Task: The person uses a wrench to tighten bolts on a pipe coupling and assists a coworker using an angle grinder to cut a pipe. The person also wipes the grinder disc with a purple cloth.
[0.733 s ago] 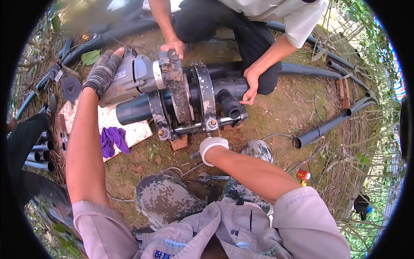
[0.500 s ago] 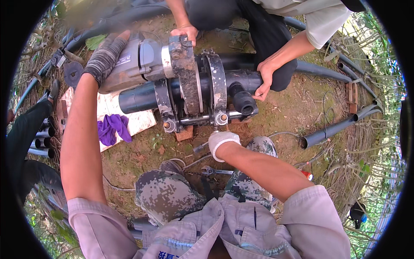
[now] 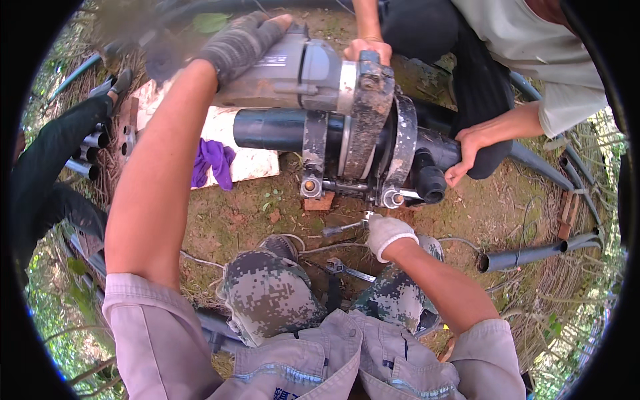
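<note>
My left hand [image 3: 247, 48], in a grey striped glove, lies over a grey motor housing [image 3: 280, 70] with its fingers stretched out. The motor joins a dirt-worn round metal frame [image 3: 368, 110] standing between the pipe clamps [image 3: 404, 147]. A black pipe [image 3: 270, 130] lies in the left clamp; a black tee fitting [image 3: 430, 177] sticks out on the right. Below the right clamp, my right hand [image 3: 391, 236], in a white glove, is closed on a metal lever [image 3: 347, 227]. Its dark end shows left of the fist; the rest is hidden.
Another person's hand [image 3: 368, 49] rests on the frame's top; their other hand [image 3: 470, 157] holds the pipe beside the tee. A purple cloth [image 3: 212, 163] lies on a pale board [image 3: 257, 160]. An adjustable wrench [image 3: 350, 269] is between my knees. A loose black pipe [image 3: 523, 257] lies right.
The machine, pipe and both my hands appear farther right in the picture. My left hand stays on the motor. More of the metal lever shows beside my right fist.
</note>
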Demonstrator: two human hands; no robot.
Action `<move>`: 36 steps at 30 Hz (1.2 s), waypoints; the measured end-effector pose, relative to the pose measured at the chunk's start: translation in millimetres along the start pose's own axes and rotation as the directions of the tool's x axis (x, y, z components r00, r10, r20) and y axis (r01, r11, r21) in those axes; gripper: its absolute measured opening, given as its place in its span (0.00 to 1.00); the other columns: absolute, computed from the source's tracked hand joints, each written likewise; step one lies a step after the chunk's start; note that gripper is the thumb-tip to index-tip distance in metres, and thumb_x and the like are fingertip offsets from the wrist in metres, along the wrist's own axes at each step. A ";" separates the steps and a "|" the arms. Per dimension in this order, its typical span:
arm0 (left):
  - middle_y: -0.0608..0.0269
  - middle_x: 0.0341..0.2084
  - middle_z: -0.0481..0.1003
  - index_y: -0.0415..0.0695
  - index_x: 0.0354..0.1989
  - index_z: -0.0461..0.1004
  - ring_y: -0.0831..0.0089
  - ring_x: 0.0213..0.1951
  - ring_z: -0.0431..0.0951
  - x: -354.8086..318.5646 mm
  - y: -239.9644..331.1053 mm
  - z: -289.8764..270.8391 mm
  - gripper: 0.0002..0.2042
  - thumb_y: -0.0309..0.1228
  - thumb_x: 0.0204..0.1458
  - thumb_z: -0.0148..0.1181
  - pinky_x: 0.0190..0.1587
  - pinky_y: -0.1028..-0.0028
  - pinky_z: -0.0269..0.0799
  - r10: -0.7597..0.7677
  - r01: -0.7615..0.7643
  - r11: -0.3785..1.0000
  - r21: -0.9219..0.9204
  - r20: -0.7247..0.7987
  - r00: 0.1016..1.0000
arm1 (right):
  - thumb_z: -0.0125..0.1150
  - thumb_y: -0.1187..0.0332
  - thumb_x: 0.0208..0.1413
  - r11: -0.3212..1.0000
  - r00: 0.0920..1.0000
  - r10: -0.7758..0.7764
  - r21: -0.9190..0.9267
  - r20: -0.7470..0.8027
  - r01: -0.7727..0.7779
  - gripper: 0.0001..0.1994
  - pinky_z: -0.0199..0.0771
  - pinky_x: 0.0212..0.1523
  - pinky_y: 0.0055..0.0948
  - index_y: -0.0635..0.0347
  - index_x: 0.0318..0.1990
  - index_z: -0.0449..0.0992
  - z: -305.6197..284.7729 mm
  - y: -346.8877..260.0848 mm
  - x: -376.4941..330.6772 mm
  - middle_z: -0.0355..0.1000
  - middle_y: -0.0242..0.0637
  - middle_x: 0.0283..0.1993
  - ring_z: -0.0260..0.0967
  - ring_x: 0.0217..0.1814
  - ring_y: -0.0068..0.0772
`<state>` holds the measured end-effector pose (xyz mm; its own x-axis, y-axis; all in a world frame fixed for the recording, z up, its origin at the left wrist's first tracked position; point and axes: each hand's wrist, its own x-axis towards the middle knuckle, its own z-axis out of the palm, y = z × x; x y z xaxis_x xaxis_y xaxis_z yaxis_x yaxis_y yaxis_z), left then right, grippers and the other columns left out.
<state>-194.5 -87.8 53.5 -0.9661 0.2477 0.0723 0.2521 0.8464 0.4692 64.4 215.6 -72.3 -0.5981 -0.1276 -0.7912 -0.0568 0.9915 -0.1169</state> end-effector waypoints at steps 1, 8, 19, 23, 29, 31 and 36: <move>0.46 0.58 0.73 0.44 0.63 0.70 0.53 0.60 0.72 3.2 -1.9 5.2 0.36 0.62 0.58 0.51 0.65 0.65 0.62 0.030 -0.030 0.997 0.077 0.000 1.000 | 0.52 0.72 0.57 1.000 1.000 0.012 0.001 -0.004 -0.012 0.15 0.78 0.53 0.45 0.66 0.50 0.75 3.2 1.5 1.2 0.78 0.57 0.49 0.77 0.54 0.53; 0.45 0.60 0.72 0.46 0.66 0.68 0.52 0.62 0.71 -14.5 37.3 -7.9 0.39 0.66 0.58 0.45 0.67 0.61 0.60 -0.138 0.137 0.989 0.052 0.015 0.990 | 0.51 0.69 0.57 0.998 1.000 0.015 0.055 -0.017 -0.014 0.16 0.74 0.55 0.47 0.67 0.50 0.73 14.4 11.7 4.1 0.77 0.60 0.48 0.76 0.54 0.56; 0.59 0.55 0.74 0.42 0.64 0.71 0.74 0.56 0.71 -8.2 3.8 -0.3 0.33 0.56 0.57 0.60 0.62 0.76 0.62 -0.036 0.038 0.965 -0.260 0.012 0.999 | 0.51 0.71 0.57 0.981 0.994 -0.098 0.165 -0.039 0.103 0.15 0.76 0.51 0.49 0.67 0.49 0.74 18.9 40.2 8.4 0.78 0.59 0.46 0.77 0.51 0.57; 0.54 0.65 0.66 0.56 0.67 0.68 0.60 0.65 0.66 -4.9 16.5 -0.5 0.21 0.30 0.67 0.43 0.69 0.68 0.56 -0.231 0.249 0.929 -0.274 0.098 0.968 | 0.51 0.71 0.57 0.977 0.994 -0.101 0.183 -0.035 0.106 0.15 0.76 0.50 0.49 0.66 0.50 0.74 16.1 42.0 4.0 0.78 0.58 0.46 0.77 0.51 0.56; 0.54 0.58 0.72 0.45 0.65 0.70 0.67 0.59 0.70 -6.8 -0.6 -2.8 0.29 0.52 0.62 0.54 0.65 0.73 0.59 -0.105 0.118 0.952 -0.283 0.063 0.993 | 0.51 0.71 0.57 0.970 0.991 -0.119 0.206 -0.061 0.129 0.15 0.76 0.50 0.49 0.65 0.51 0.74 24.6 46.3 9.0 0.78 0.57 0.47 0.78 0.50 0.56; 0.54 0.57 0.73 0.44 0.64 0.70 0.67 0.59 0.70 -0.9 -2.2 1.8 0.29 0.52 0.61 0.55 0.65 0.73 0.59 -0.268 0.276 0.867 -0.416 0.079 0.960 | 0.51 0.71 0.57 0.971 0.991 -0.115 0.205 -0.071 0.127 0.15 0.76 0.50 0.49 0.65 0.50 0.74 27.3 48.7 11.8 0.78 0.57 0.47 0.78 0.50 0.56; 0.55 0.59 0.71 0.48 0.66 0.68 0.66 0.59 0.70 -4.0 7.7 -4.3 0.25 0.45 0.64 0.53 0.66 0.72 0.59 -0.231 0.267 0.890 -0.369 0.139 0.963 | 0.53 0.69 0.56 0.963 0.988 -0.131 0.226 -0.078 0.145 0.14 0.76 0.50 0.49 0.65 0.48 0.74 28.6 51.3 13.3 0.78 0.58 0.45 0.77 0.50 0.57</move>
<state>-188.9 -84.3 60.6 -0.9809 0.1084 -0.1615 -0.0539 0.6460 0.7614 76.4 264.0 -106.0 -0.6460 -0.2538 -0.7199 0.0387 0.9310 -0.3629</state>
